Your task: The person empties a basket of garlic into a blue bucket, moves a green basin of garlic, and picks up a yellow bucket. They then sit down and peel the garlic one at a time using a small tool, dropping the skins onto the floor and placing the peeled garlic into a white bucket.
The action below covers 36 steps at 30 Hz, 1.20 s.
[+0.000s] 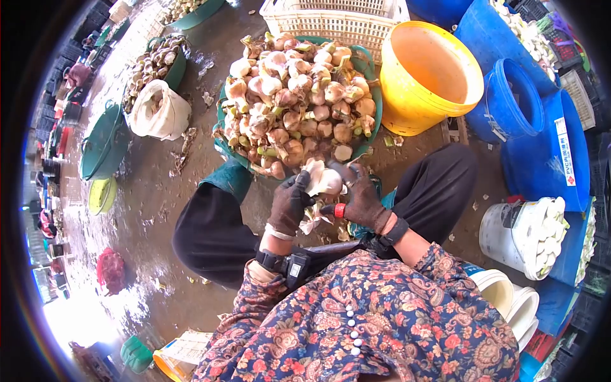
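My left hand (289, 205), in a dark glove, is closed around a whitish garlic bulb (324, 181) above my lap. My right hand (366, 198), gloved in brown with a red band on one finger, presses its fingertips against the right side of that bulb. Blur hides whether a small tool is also in it. Loose papery skins (312, 221) hang or lie just below the hands. Directly beyond them, a green basin (375, 105) is heaped with untrimmed garlic bulbs (299, 95).
A yellow bucket (398, 95) and a cream crate (331, 28) stand behind the basin. To the right are blue tubs (541, 156) and a white bucket (503, 239) of pale trimmed pieces. On the left, a white bucket (162, 121) and green tub (102, 143) sit on wet floor.
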Available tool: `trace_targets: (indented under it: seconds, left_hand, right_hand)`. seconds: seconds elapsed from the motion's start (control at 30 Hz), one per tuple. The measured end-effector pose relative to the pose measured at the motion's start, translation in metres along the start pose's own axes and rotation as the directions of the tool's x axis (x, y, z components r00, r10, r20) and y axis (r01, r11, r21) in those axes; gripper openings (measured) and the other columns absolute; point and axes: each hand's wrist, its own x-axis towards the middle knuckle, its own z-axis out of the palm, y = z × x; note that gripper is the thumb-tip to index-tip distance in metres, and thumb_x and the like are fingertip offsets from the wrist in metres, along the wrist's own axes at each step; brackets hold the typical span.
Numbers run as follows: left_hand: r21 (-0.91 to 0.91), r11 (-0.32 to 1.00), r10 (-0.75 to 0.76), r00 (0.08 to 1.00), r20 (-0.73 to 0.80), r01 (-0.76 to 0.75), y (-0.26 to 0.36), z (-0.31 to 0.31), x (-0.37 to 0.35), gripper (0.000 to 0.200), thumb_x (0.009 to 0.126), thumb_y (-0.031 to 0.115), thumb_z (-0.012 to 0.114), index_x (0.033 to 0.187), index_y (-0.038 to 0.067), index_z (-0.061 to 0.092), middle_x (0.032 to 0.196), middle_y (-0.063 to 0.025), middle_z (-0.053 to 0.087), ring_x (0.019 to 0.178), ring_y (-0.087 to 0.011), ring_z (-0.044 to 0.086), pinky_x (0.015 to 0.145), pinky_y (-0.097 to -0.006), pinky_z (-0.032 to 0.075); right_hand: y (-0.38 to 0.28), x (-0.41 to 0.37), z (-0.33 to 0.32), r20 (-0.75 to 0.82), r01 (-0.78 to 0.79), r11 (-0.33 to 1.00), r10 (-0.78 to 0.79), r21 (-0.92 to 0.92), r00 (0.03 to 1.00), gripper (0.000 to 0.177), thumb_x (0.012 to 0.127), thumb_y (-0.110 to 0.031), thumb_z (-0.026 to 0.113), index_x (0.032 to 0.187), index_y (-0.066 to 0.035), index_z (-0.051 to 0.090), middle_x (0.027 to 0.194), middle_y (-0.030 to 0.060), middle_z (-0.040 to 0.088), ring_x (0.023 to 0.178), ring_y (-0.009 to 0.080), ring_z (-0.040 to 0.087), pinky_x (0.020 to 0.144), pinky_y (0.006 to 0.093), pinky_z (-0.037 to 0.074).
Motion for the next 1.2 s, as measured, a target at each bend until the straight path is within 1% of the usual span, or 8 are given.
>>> trace_targets:
  seconds: [0.13,0.23,0.47,0.53,0.67,0.73,0.93,1.2]
  left_hand:
    - [0.128,0.971,-0.210,0.977,0.046,0.202,0.002,0.001,-0.001,0.033,0.087,0.030,0.059,0.102,0.001,0.062,0.078,-0.0023,0.062,0.056,-0.0082,0.053,0.052,-0.0211,0.044]
    - [0.001,0.997,-0.072,0.997,-0.002,0.072,-0.002,0.001,-0.004,0.032,0.088,0.030,0.057,0.099,0.000,0.061,0.080,-0.0025,0.062,0.062,-0.0098,0.056,0.057,-0.0228,0.045]
    - [-0.376,0.924,0.143,0.974,0.178,-0.067,0.005,-0.010,-0.018,0.029,0.091,0.027,0.052,0.102,0.001,0.059,0.100,-0.0069,0.063,0.086,-0.0159,0.060,0.076,-0.0294,0.047]
    - [0.337,0.806,0.438,0.873,0.215,-0.487,0.017,-0.025,-0.029,0.030,0.087,0.020,0.056,0.106,-0.004,0.055,0.106,-0.0152,0.061,0.098,-0.0209,0.059,0.088,-0.0332,0.047]
    - [-0.076,0.995,0.093,0.935,0.342,-0.071,0.065,-0.054,-0.029,0.036,0.081,0.017,0.064,0.108,-0.006,0.056,0.096,-0.0140,0.064,0.085,-0.0199,0.062,0.077,-0.0302,0.050]
    - [0.493,0.870,-0.228,0.878,0.420,-0.009,0.074,-0.019,-0.025,0.046,0.075,0.024,0.072,0.108,-0.005,0.056,0.094,-0.0126,0.065,0.083,-0.0185,0.062,0.075,-0.0302,0.050]
    - [0.891,0.404,0.268,0.958,0.102,-0.208,0.015,0.038,0.004,0.038,0.070,0.034,0.075,0.081,0.000,0.063,0.067,-0.0084,0.063,0.063,-0.0135,0.058,0.056,-0.0290,0.046]
    - [0.313,0.950,0.013,0.998,-0.066,0.008,0.004,0.005,0.014,0.015,0.083,0.013,0.062,0.083,-0.002,0.062,0.067,-0.0061,0.062,0.054,-0.0099,0.057,0.048,-0.0231,0.045]
  right_hand:
    - [0.003,0.004,0.003,0.080,0.261,0.961,-0.254,-0.087,0.964,0.038,0.065,-0.024,0.077,0.095,-0.005,0.064,0.098,0.0154,0.051,0.091,0.0295,0.053,0.077,0.0371,0.044]
    - [0.016,0.005,0.020,0.009,-0.110,0.927,0.114,0.358,0.993,0.025,0.074,-0.020,0.071,0.090,-0.004,0.061,0.077,0.0062,0.056,0.070,0.0192,0.055,0.065,0.0315,0.047]
    - [0.036,0.009,0.017,0.518,-0.618,-0.077,0.631,0.782,0.577,0.028,0.081,-0.041,0.064,0.076,-0.014,0.058,0.062,-0.0039,0.051,0.049,0.0071,0.044,0.042,0.0215,0.034]
    - [0.075,0.008,0.027,0.643,-0.428,-0.488,0.476,0.761,0.599,0.030,0.081,-0.042,0.064,0.074,-0.015,0.056,0.055,-0.0065,0.045,0.042,0.0068,0.038,0.037,0.0201,0.028]
    - [0.090,0.002,0.021,0.742,-0.401,-0.669,0.351,0.625,0.571,0.027,0.083,-0.041,0.063,0.072,-0.016,0.055,0.050,-0.0084,0.039,0.039,0.0048,0.036,0.034,0.0197,0.027]
    - [0.078,0.010,0.023,0.737,-0.436,-0.638,0.328,0.634,0.591,0.028,0.081,-0.043,0.064,0.073,-0.017,0.056,0.051,-0.0085,0.040,0.039,0.0046,0.036,0.035,0.0196,0.027]
    - [0.021,0.015,0.022,0.303,-0.505,0.022,0.778,0.863,0.551,0.032,0.080,-0.045,0.064,0.078,-0.013,0.060,0.058,-0.0052,0.051,0.044,0.0067,0.043,0.039,0.0206,0.032]
    - [0.036,0.008,0.022,0.438,-0.551,-0.079,0.702,0.831,0.561,0.033,0.083,-0.043,0.062,0.081,-0.010,0.059,0.059,-0.0022,0.051,0.048,0.0085,0.047,0.040,0.0217,0.035]
